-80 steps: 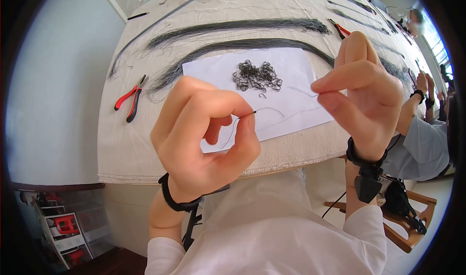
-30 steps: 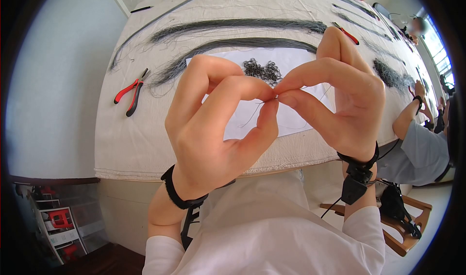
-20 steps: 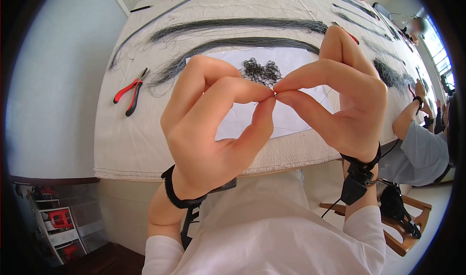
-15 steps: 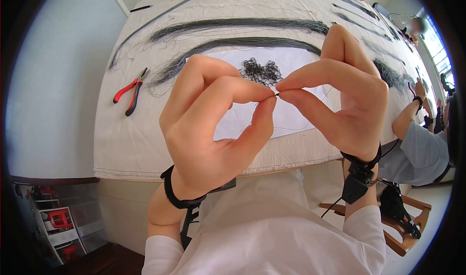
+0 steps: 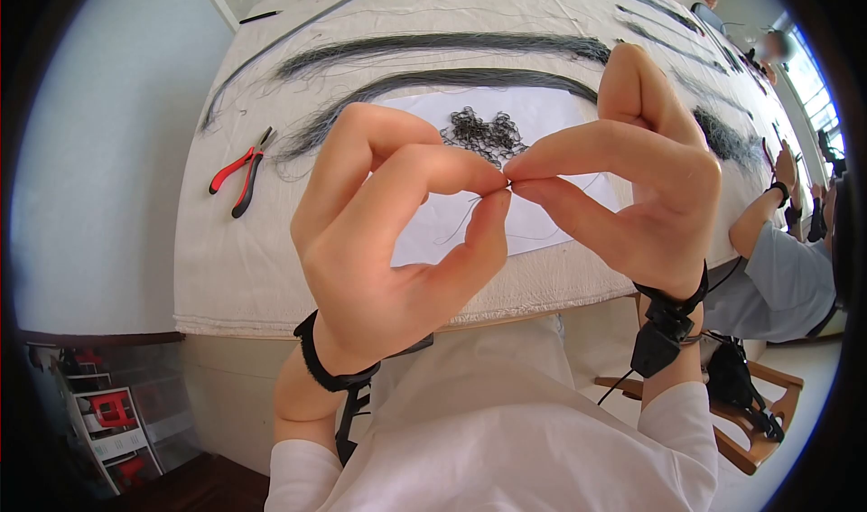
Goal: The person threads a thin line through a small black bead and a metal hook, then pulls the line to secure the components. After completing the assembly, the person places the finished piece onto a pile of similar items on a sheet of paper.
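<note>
My left hand (image 5: 397, 214) and my right hand (image 5: 637, 173) meet fingertip to fingertip above a white paper sheet (image 5: 424, 232). Each pinches thumb against forefinger on a fine dark thread (image 5: 470, 207), whose thin tail hangs below the left fingertips and curls over the paper. A tiny dark spot shows where the fingertips meet; I cannot make out whether it is a knot. Just beyond the fingers a pile of small dark wire-like loops (image 5: 483, 134) lies on the sheet.
Long bundles of dark strands (image 5: 433, 46) stretch across the cloth-covered table (image 5: 244, 268). Red-and-black pliers (image 5: 242, 173) lie at left, a black pen (image 5: 260, 17) farther back. At right sits another person, a sleeve (image 5: 781, 282) showing, near a wooden chair (image 5: 768, 422).
Both hands have shifted very slightly left, and the fingertips have drawn closer together. More of the thread's tail shows below the left fingers.
</note>
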